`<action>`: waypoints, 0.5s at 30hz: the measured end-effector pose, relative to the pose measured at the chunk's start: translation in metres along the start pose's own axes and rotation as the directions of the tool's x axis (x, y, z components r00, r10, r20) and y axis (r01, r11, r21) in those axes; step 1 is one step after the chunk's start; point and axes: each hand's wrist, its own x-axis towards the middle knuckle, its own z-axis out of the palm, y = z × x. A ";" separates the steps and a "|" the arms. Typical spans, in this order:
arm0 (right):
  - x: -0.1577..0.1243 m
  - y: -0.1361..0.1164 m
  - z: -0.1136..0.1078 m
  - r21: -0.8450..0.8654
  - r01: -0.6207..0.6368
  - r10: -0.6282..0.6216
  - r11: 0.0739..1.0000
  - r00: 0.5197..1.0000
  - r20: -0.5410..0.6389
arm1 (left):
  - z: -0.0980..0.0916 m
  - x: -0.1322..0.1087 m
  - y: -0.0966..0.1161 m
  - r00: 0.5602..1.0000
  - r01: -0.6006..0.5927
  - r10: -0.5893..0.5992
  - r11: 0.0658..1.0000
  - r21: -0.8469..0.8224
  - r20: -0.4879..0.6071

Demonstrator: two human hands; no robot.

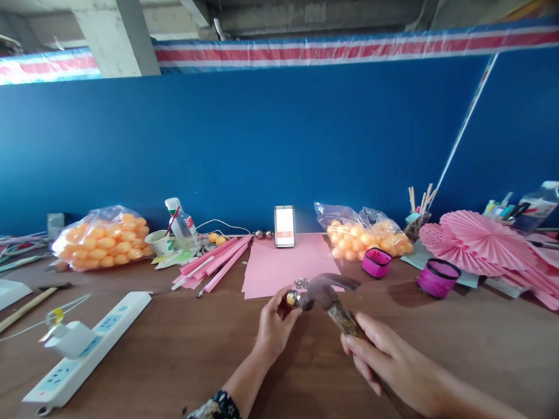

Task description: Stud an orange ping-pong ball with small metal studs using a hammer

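Observation:
My left hand (276, 324) is closed around a small shiny metallic ball (292, 298), gold and silver in colour, above the brown table. In my right hand (383, 353) is a claw hammer (342, 315), gripped by its worn wooden handle. The hammer's head is beside the ball, its striking face close to the fingertips of my left hand; whether it touches the ball I cannot tell. Just beyond the ball lies a small silvery, glittery piece (301, 283), near the front edge of the pink paper sheets (282, 265).
A white power strip (93, 347) and another hammer (27, 310) lie at left. Bags of orange balls (102, 242) (355, 237) stand at the back. Pink paper strips (217, 261), a phone (284, 226), magenta bands (439, 278) and pink paper fans (475, 235) surround the middle.

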 end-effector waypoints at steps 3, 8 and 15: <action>0.007 -0.001 0.004 -0.052 0.044 -0.047 0.998 0.997 -0.064 | 0.000 -0.002 -0.001 1.000 -0.013 0.012 0.999 0.051 0.010; 0.019 0.006 0.008 -0.048 0.039 -0.042 0.998 0.998 -0.043 | 0.001 -0.003 -0.004 1.000 -0.011 0.009 0.999 0.047 0.024; 0.023 0.008 0.008 0.000 0.059 -0.059 0.998 0.997 -0.059 | 0.002 -0.002 -0.005 1.000 -0.010 0.010 0.999 0.045 0.011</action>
